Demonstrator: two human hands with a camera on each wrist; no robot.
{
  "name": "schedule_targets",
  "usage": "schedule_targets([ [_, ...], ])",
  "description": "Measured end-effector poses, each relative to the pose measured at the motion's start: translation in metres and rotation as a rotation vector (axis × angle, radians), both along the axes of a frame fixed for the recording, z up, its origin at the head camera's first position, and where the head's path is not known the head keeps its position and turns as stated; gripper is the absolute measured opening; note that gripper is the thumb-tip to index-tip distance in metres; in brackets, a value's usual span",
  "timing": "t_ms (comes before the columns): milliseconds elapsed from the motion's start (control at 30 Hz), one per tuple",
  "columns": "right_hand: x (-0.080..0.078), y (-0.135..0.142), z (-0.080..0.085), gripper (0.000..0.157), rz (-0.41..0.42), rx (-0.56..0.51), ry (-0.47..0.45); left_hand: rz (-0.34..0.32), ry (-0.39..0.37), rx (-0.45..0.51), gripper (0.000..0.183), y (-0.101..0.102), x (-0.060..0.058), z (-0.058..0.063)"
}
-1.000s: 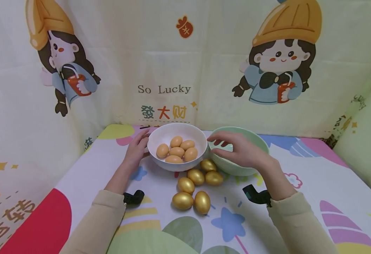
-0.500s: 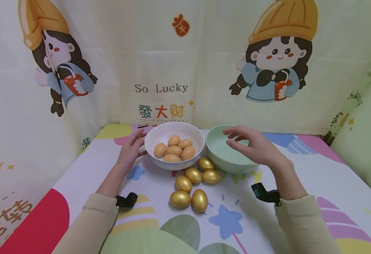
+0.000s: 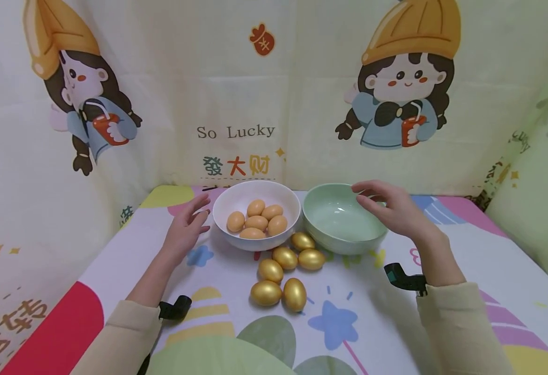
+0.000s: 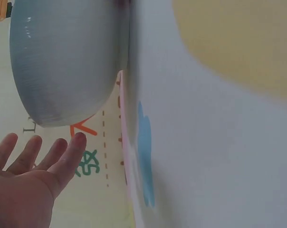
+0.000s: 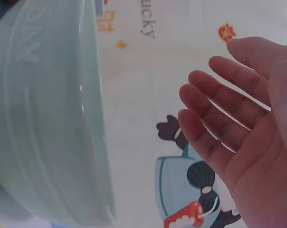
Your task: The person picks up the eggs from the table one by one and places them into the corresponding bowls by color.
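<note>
A white bowl (image 3: 229,200) holding several brown eggs (image 3: 256,223) stands at the back middle of the table. Right beside it is a pale green bowl (image 3: 341,221) with nothing in it. My left hand (image 3: 185,229) is just left of the white bowl, fingers spread and apart from its wall; the left wrist view shows a gap between the fingertips and the bowl (image 4: 67,61). Over the right rim of the green bowl hovers my right hand (image 3: 391,208), loosely bent and holding nothing. In the right wrist view its relaxed fingers (image 5: 219,109) are apart from the green bowl (image 5: 48,114).
Several golden eggs (image 3: 271,271) lie on the patterned tablecloth (image 3: 367,333) in front of the two bowls. A printed cloth backdrop (image 3: 320,104) hangs right behind the table.
My right hand has moved right, from the gap between the bowls across the green bowl to its right rim. My left hand has drawn back a little from the white bowl.
</note>
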State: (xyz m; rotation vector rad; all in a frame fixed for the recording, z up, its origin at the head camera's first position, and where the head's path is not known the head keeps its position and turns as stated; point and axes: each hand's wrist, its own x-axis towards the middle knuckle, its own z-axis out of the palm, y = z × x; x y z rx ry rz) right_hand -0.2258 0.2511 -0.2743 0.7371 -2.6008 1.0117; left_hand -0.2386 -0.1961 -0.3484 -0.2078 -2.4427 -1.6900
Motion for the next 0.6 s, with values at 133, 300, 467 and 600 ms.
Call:
schedule_targets([
  [133, -0.001, 0.007, -0.002, 0.032, -0.035, -0.015, -0.031, -0.014, 0.023, -0.005, 0.053, 0.0, 0.007, 0.004],
  [300, -0.005, 0.016, -0.006, 0.034, -0.074, -0.01, -0.051, -0.052, 0.062, 0.016, 0.052, 0.003, 0.017, 0.011],
  [467, -0.01, 0.023, -0.012, 0.036, -0.101, -0.01, -0.079, -0.071, 0.109, -0.006, 0.051, 0.006, 0.028, 0.015],
  [600, -0.014, 0.029, -0.018, 0.039, -0.13, -0.011, -0.106, -0.098, 0.153, -0.011, 0.05, 0.009, 0.035, 0.018],
])
